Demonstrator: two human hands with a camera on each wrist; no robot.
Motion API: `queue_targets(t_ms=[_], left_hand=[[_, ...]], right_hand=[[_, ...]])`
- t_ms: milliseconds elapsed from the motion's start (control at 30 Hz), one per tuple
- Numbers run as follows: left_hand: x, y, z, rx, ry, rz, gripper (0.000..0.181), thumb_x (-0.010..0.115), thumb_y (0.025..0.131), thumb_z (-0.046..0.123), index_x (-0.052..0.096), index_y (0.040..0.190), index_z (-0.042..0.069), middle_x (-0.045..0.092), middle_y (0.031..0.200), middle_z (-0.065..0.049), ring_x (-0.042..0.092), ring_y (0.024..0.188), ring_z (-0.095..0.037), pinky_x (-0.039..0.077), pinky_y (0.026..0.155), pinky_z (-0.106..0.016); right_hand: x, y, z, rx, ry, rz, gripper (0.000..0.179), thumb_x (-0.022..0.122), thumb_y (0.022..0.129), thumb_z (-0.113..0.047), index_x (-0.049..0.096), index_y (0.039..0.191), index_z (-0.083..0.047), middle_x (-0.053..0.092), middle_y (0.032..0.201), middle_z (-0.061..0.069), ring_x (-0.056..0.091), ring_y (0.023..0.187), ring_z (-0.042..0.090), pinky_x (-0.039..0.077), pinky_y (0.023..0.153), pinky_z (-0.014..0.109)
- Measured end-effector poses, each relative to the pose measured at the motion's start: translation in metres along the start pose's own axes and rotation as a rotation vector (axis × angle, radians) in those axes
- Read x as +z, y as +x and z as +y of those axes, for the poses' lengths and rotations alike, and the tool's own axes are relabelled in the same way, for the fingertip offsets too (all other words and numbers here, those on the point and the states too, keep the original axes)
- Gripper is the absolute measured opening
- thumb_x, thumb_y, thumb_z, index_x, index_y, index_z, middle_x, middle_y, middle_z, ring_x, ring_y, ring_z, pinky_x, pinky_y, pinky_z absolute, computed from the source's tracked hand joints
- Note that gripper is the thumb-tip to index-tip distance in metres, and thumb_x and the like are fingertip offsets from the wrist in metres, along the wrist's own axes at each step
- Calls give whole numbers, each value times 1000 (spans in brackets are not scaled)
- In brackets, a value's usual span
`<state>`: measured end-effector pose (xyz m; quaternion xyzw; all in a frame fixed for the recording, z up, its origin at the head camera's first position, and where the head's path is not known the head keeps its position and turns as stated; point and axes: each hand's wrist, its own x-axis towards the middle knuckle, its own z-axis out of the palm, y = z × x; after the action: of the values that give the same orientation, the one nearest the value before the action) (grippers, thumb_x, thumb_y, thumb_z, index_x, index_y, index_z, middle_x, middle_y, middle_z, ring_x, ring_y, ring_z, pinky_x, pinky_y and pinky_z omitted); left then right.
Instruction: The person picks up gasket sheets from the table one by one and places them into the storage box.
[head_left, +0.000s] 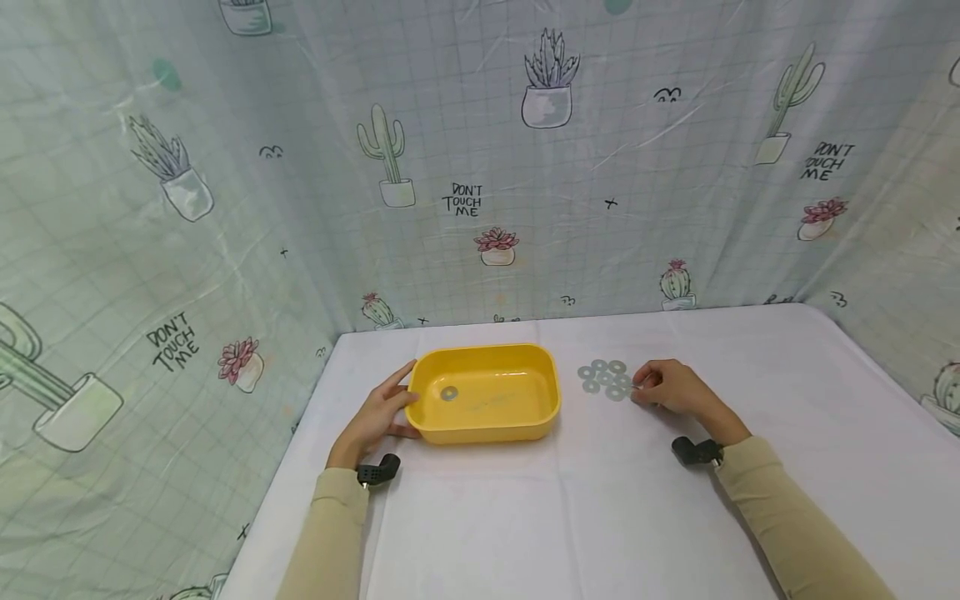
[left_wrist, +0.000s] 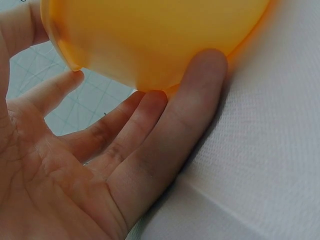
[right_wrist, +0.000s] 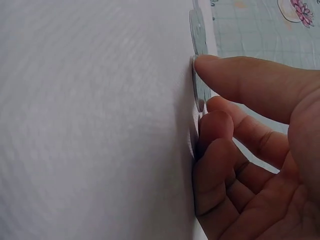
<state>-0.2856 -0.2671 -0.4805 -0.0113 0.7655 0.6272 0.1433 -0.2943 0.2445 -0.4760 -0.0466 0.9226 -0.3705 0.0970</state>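
Observation:
A yellow rectangular plastic basin [head_left: 480,434] stands on the white-covered table. My left hand [head_left: 381,414] holds its left end, with spread fingers against the outer wall and one at the rim. In the left wrist view those fingers touch the basin's wall [left_wrist: 125,45]. A single grey washer [head_left: 449,393] lies inside the basin. To the right, several flat grey washers [head_left: 603,377] form a loose cluster on the cloth. At the cluster's right edge, my right hand [head_left: 670,387] pinches a washer [right_wrist: 199,86] between thumb and curled fingers.
White cloth [head_left: 487,517] covers the table. A hanging sheet [head_left: 450,275] printed with cacti surrounds its back and sides. Each wrist bears a small black camera [head_left: 378,471].

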Motion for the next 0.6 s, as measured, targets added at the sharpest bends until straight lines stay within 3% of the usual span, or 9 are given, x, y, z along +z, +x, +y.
queue_targets(t_ms=[600], left_hand=[[0,-2,0,30,-17,-16,68,56,101,18,32,159,42,46,152,-21,64,116,-34,65,77,-51]], right_hand=[[3,-2,-3,-16,-18,-4,27,78,87,-16,67,105,2,57,86,4,52,81,18,43,69,27]])
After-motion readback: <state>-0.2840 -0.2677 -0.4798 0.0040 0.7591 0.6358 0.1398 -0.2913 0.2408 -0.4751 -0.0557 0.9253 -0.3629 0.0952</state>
